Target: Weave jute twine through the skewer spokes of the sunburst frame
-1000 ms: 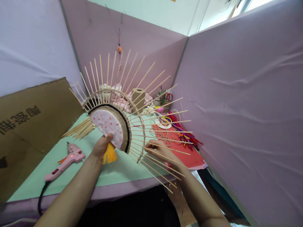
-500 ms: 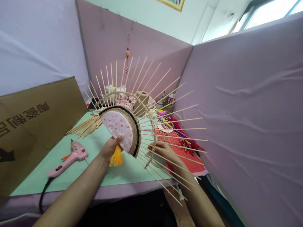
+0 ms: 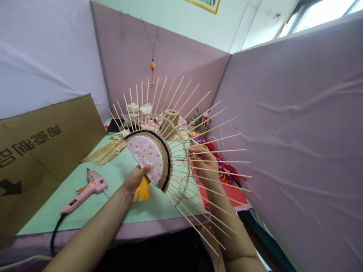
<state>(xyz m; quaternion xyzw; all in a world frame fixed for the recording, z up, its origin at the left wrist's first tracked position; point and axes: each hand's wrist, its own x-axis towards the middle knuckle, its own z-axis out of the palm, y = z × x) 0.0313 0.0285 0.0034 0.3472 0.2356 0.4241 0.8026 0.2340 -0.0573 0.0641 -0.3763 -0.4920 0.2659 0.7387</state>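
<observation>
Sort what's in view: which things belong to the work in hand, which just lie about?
Likely part:
half-round stick fan in left hand, right hand among its sticks
pink glue gun, light lit
loose sticks like the fan's

Apparently lying about:
cardboard sheet
pipe cleaners

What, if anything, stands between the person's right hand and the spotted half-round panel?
Parts of the same piece do. Nearest the right hand runs the twine ring; inward lie stretches of thin sticks, then the black band and brown band edging the spotted panel. No separate object visibly blocks the gap.
</observation>
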